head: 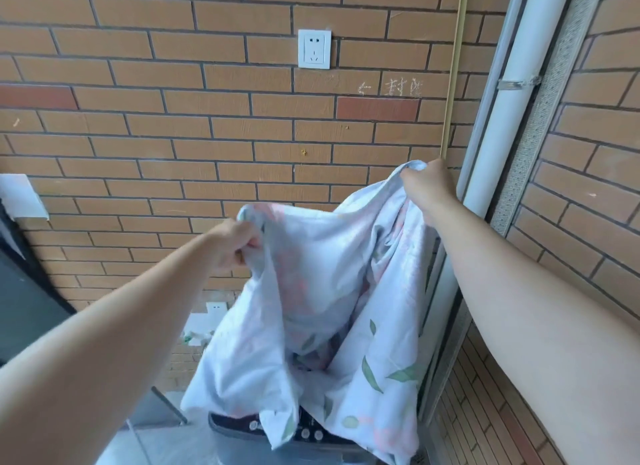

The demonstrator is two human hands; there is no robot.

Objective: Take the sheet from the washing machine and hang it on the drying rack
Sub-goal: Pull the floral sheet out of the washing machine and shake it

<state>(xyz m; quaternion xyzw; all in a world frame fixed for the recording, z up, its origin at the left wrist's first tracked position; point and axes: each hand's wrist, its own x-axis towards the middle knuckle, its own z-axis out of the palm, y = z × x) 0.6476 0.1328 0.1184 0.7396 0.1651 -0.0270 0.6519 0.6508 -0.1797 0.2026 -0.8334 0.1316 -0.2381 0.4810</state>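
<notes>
Both arms outstretched, left hand (232,246) and right hand (425,180) gripping sheet (329,291)

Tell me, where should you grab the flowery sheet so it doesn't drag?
Grip the pale blue leaf-printed fabric sheet along its top edge, at two spots set apart, coming from the near side. The left hand and right hand pinch it there, so it hangs spread between them; the bunched lower folds would probably just tangle.

The sheet (322,291) is pale blue-white with green leaves and faint pink flowers. The brick wall (173,118) is orange-tan with dark joints, a few bricks redder. The socket (314,49) and the pipe (507,118) are white.
</notes>
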